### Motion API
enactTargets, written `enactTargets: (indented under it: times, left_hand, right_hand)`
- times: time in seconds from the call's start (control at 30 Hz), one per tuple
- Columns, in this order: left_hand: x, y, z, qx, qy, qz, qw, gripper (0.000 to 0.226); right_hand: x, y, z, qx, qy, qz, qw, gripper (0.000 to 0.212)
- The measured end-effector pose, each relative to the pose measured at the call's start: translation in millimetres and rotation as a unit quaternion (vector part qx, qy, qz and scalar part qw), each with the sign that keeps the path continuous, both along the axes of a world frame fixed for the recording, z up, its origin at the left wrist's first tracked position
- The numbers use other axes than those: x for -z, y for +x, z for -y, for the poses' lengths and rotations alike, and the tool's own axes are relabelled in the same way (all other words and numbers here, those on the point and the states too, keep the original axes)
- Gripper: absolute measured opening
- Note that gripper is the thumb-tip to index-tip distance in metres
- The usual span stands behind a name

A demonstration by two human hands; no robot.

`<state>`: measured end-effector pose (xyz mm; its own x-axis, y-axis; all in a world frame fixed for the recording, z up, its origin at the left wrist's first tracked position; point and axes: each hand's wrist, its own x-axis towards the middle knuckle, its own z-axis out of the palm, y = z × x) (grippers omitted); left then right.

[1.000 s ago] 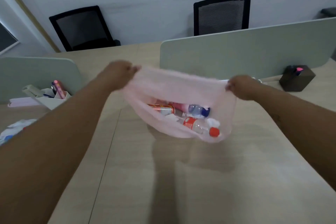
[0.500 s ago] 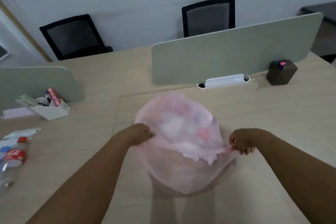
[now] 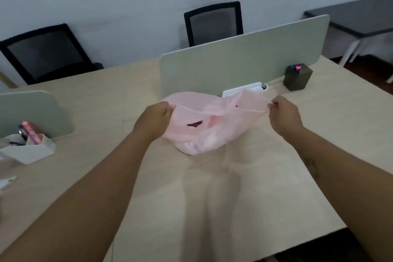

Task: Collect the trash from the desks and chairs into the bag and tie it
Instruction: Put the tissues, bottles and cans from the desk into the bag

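Observation:
A thin pink plastic bag [image 3: 214, 134] rests on the wooden desk [image 3: 212, 198] in the middle of the view. Trash shows faintly through its film; I cannot make out single items. My left hand [image 3: 156, 117] pinches the left side of the bag's rim. My right hand [image 3: 284, 115] pinches the right side. Between the two hands the rim is pulled taut, and the bag's mouth faces me.
A grey-green divider panel [image 3: 244, 59] stands behind the bag, with a white power strip [image 3: 244, 90] at its foot. A dark pen holder [image 3: 297, 77] sits at the right. A white organiser [image 3: 29, 149] with pens is at the left. Two black chairs [image 3: 213, 22] stand by the wall.
The bag was held up in the air, then lowered onto the desk. Both hands have since moved away from me and raised the rim, stretching it wide.

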<state>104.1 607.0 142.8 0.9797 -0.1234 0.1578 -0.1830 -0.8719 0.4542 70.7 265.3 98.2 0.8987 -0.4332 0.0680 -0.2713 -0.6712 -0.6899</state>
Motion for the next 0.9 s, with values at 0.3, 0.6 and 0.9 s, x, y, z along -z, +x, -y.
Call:
enactTargets:
  times: [0.3,0.6,0.9]
  left_hand:
    - [6.4,-21.7,27.1,0.087,-0.107,-0.064,0.988,0.039]
    - [87.5,-78.4,86.6,0.189,0.067,-0.128,0.971,0.068]
    - [132.7,-95.1,98.7,0.205,0.167,-0.143,0.954,0.076]
  right_hand:
    - [-11.2,-50.1,-8.3,0.096,0.228,-0.042,0.968,0.015]
    - [-26.9,-239.3,23.0,-0.074,-0.178,-0.223,0.956,0.067]
    - [43.8,-359.2,24.7,-0.129,-0.375,-0.206,0.895,0.043]
